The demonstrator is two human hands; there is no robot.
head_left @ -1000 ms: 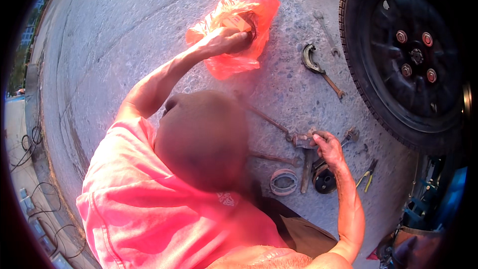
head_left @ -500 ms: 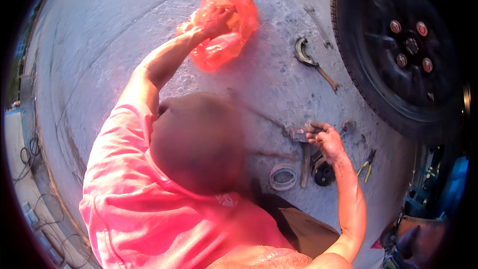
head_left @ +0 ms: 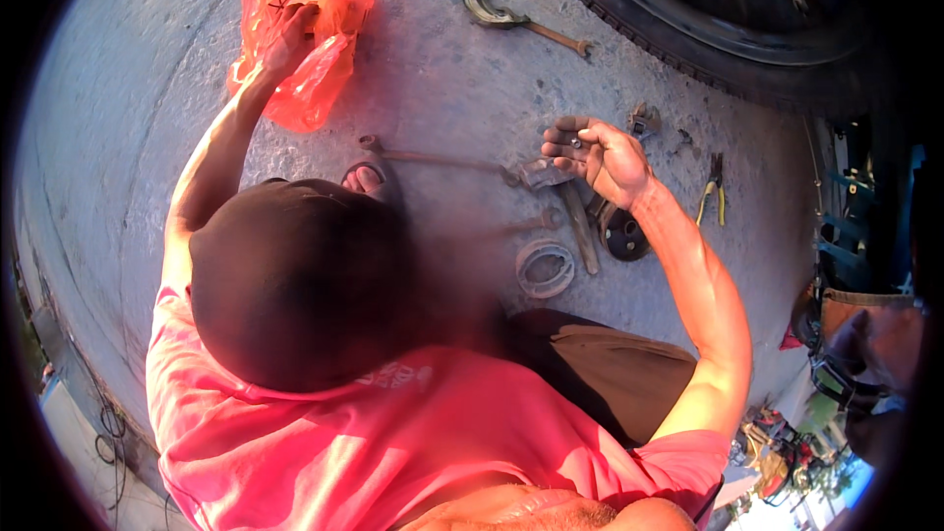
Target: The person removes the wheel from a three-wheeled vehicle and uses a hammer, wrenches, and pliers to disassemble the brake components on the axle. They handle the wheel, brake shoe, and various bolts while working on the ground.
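Note:
A translucent red plastic bag (head_left: 346, 64) lies on the concrete at the far left. My left hand (head_left: 285, 39) reaches into its mouth, beside orange material and dark thin strands; the fingertips are partly hidden there. On the right, my right hand (head_left: 612, 165) is turned palm up with its fingers loosely curled. A small metal piece, like a nut (head_left: 576, 144), rests on those fingers. Just beyond and below that hand are a greasy metal part (head_left: 544, 173), a bar (head_left: 580, 226) and a black round part (head_left: 624, 236).
A curved brake shoe (head_left: 484, 6) and a wrench (head_left: 559, 36) lie ahead, near a large tire (head_left: 688, 59). Yellow-handled pliers (head_left: 712, 192) are at right. A long rod (head_left: 442, 158) and a metal ring (head_left: 545, 268) lie mid-ground. A blurred dark rounded shape (head_left: 305, 285) blocks part of the view.
The view has shifted, so bag, tire and tools sit higher, mostly further left. My right palm has turned up, showing the small nut. My left hand stays in the bag.

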